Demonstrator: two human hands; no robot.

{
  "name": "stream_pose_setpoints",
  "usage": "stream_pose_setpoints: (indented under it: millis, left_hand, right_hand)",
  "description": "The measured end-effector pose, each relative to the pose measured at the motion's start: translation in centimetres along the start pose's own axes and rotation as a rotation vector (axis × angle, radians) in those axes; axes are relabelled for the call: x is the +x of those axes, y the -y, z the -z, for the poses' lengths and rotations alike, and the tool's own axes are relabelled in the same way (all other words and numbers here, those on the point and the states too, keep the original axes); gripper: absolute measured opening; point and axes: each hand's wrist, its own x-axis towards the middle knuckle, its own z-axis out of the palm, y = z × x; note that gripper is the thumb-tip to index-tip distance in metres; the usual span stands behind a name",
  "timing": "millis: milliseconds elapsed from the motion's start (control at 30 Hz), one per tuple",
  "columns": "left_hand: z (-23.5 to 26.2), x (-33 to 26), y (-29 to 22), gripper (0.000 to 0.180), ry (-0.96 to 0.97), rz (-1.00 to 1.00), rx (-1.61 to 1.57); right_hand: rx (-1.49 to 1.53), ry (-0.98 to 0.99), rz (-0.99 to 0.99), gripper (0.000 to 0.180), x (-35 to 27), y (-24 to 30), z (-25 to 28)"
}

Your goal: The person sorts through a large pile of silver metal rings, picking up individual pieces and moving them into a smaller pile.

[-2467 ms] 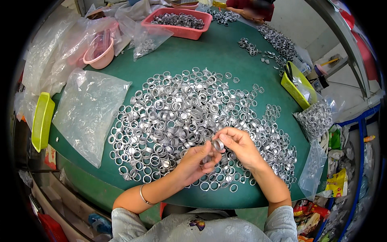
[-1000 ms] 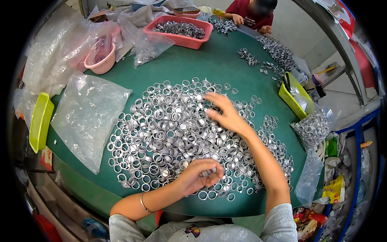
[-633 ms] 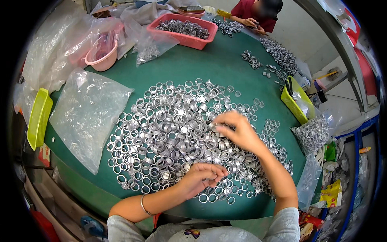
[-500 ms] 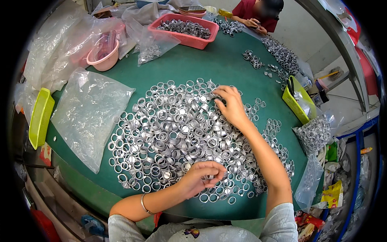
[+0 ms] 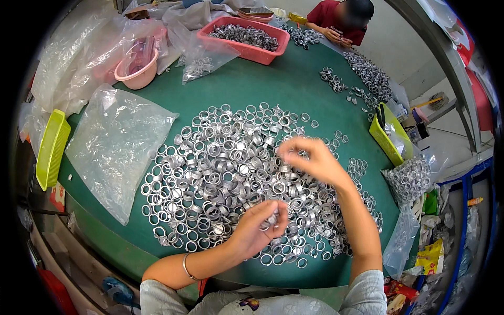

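Observation:
A broad heap of silver-grey metal rings (image 5: 220, 173) covers the middle of the green table (image 5: 283, 84). Low over its near side, my left hand (image 5: 260, 226) is curled closed, with the grey of metal rings showing between thumb and fingers. My right hand (image 5: 315, 163) hovers above the heap's right part, thumb and fingers drawn together. Motion blurs it, and whatever its fingertips pinch is too small to make out. Some rings in the heap look filled, like flat discs.
A clear plastic bag (image 5: 118, 152) lies flat at left, beside a yellow-green basket (image 5: 52, 149). Farther back are a pink tub (image 5: 137, 79) and a red tray (image 5: 210, 31) of parts. At right are another green basket (image 5: 388, 136) and a filled bag (image 5: 409, 181). A co-worker (image 5: 333, 23) handles parts at the far right.
My right hand has come back from the heap's far edge toward me, its fingers drawing together. My left hand has risen slightly and turned, with grey metal now showing in its fingers.

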Motion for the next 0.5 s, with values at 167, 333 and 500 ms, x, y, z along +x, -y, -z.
stream_pose_setpoints:
  millis: [167,333,500]
  left_hand:
    - [-1.3,-0.3,-0.9,0.019,0.078,0.188,0.101]
    - [-1.1,-0.2,-0.4,0.021,0.085,0.078,0.136]
    - [-0.9,-0.4,-0.2,0.022,0.059,-0.019,0.035]
  right_hand:
    - [-0.748,-0.389,0.205,0.025,4.9,-7.0,0.2]
    - [-0.391,-0.429,0.048,0.015,4.2,-7.1,0.2]
    - [0.509,-0.216,-0.039,0.025,-0.7,-1.2,-1.5]
